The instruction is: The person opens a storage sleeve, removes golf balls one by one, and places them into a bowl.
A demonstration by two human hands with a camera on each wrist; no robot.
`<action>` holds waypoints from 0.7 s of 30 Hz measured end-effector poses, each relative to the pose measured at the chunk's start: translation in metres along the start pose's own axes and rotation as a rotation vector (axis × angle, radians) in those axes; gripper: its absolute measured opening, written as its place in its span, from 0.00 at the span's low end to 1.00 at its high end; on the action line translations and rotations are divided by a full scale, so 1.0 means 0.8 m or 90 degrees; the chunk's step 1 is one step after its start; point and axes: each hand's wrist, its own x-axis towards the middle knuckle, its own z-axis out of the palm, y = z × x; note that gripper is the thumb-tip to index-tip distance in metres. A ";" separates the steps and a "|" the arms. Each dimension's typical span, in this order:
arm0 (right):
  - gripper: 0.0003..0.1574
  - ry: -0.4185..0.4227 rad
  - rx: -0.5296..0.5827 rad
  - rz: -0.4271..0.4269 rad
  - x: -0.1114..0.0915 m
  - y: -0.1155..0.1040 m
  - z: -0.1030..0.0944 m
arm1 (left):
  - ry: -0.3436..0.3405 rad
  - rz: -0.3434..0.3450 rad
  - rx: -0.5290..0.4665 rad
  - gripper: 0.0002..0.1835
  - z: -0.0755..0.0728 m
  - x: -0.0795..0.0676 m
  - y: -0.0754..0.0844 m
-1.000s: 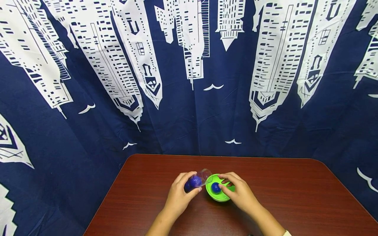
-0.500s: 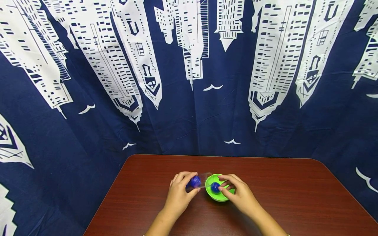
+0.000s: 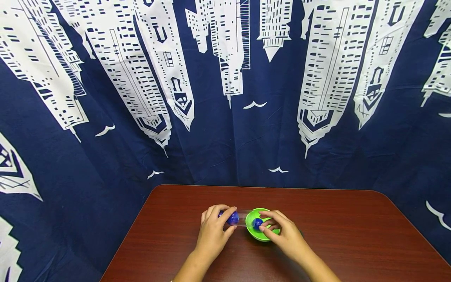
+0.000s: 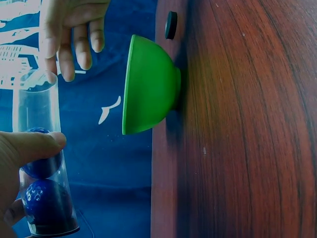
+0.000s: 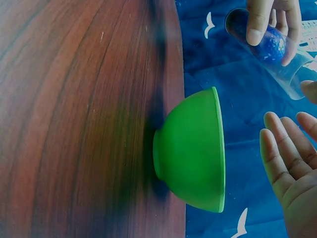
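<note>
My left hand (image 3: 213, 233) grips a clear tube (image 4: 37, 106) with a dark base. Two blue dimpled balls, an upper ball (image 4: 43, 166) and a lower ball (image 4: 48, 202), sit inside it. The tube lies tilted in the head view, its open mouth at the left rim of the green bowl (image 3: 251, 231) and, in the wrist views, above it. A blue ball (image 3: 257, 224) shows within the bowl's outline; the bowl's wall hides its inside in both wrist views. My right hand (image 3: 285, 233) hovers over the bowl, fingers spread, a fingertip close to the tube's mouth; contact is unclear.
The bowl stands on a brown wooden table (image 3: 197, 196). A small black disc-like object (image 4: 171, 26) lies on the table beyond the bowl. Behind the table hangs a dark blue cloth (image 3: 211, 156) printed with white buildings and birds.
The tube in my left hand has tipped from slanting upward to nearly level in the head view, its mouth dropping toward the bowl. My right hand and the bowl have hardly moved.
</note>
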 end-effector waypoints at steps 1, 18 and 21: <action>0.24 -0.003 0.003 0.004 0.000 0.000 0.001 | 0.002 0.004 0.003 0.30 0.000 0.000 0.000; 0.25 -0.014 0.042 0.018 -0.003 -0.009 0.006 | -0.030 0.025 0.060 0.29 -0.002 -0.001 0.004; 0.26 -0.018 0.049 0.021 -0.004 -0.008 0.007 | -0.025 0.031 0.061 0.28 -0.002 -0.001 0.004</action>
